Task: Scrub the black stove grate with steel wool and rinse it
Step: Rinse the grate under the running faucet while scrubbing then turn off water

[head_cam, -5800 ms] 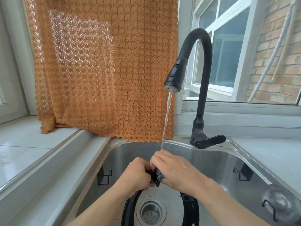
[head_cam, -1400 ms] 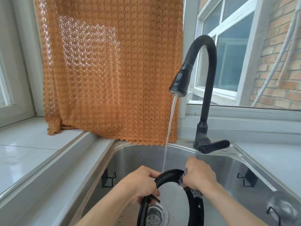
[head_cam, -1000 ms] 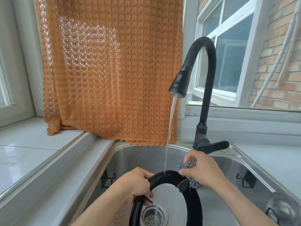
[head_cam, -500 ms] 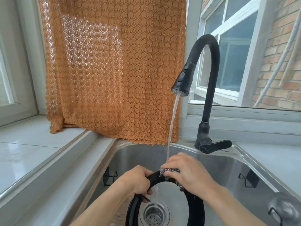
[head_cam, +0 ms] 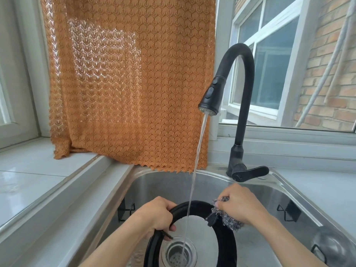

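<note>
My left hand [head_cam: 157, 216] grips the black stove grate [head_cam: 192, 206] at its left rim, ring held tilted up over the sink [head_cam: 154, 182] drain [head_cam: 178, 254]. My right hand [head_cam: 238, 204] holds steel wool [head_cam: 229, 220] pressed to the grate's right rim. Water [head_cam: 196, 164] runs from the black faucet [head_cam: 238, 105] down through the ring. An orange curtain [head_cam: 131, 83] hangs behind.
</note>
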The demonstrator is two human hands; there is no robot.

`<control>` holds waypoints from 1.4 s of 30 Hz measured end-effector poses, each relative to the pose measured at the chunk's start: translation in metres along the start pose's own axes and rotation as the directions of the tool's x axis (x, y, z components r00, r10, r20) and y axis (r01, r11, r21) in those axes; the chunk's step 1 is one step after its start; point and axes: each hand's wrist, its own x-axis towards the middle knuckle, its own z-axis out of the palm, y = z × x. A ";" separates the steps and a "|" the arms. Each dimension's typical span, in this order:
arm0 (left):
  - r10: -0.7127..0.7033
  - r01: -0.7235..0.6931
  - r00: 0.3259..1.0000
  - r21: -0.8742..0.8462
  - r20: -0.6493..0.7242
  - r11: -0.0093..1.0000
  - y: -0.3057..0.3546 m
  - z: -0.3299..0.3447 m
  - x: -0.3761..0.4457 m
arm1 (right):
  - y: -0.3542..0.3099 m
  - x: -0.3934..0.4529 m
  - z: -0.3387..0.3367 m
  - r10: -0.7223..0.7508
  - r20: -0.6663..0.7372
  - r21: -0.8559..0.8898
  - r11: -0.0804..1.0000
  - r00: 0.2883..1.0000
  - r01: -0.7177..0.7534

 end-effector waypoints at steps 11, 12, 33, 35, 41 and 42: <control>0.005 -0.004 1.000 0.010 -0.026 1.000 -0.002 -0.004 0.001 | 0.011 0.000 0.015 -0.009 0.293 -0.030 0.999 0.956 0.018; 0.006 -0.005 1.000 0.019 -0.025 1.000 -0.002 -0.005 0.001 | 0.011 0.001 0.018 -0.025 0.266 -0.041 0.998 0.964 0.037; 0.305 -0.282 0.950 0.230 -0.068 0.931 -0.001 0.007 0.012 | -0.018 -0.013 0.013 -0.343 -0.003 -0.014 0.939 0.939 0.343; 0.293 -0.268 0.951 0.207 -0.102 0.941 -0.003 0.007 0.013 | -0.018 -0.014 0.010 -0.322 -0.033 0.032 0.946 0.946 0.323; 0.262 -0.246 0.956 0.122 -0.135 0.962 -0.003 0.011 0.017 | -0.032 -0.022 0.003 -0.285 -0.098 0.185 0.936 0.954 0.298; 0.260 -0.246 0.957 0.115 -0.130 0.962 -0.003 0.012 0.017 | -0.036 -0.024 0.008 -0.299 -0.105 0.188 0.931 0.948 0.314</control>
